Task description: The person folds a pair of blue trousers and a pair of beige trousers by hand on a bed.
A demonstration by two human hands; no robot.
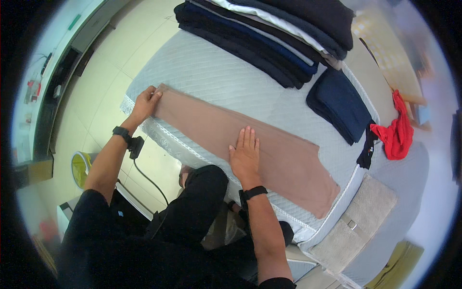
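Note:
A pair of brown-pink trousers [207, 120], folded lengthwise, lies stretched across a pale quilted cover [192, 62]. My left hand [145, 103] pinches the narrow leg end at the cover's left edge, thumb on top. Flat on the cloth, near the middle of its near side, rests my right hand [246, 153], fingers stretched out and pointing away from me. The wider waist end spreads to the lower right, close to the lace-trimmed edge. Both of my wrists carry dark straps, and a cable hangs from the device on the left one.
Behind the trousers rises a stack of dark folded clothes [260, 45]. A folded navy garment [339, 103] lies to its right, near a small black cloth [367, 148] and a red cloth [397, 127]. A beige cushion [356, 224] is at lower right; a yellow-lined bin [81, 168] stands left.

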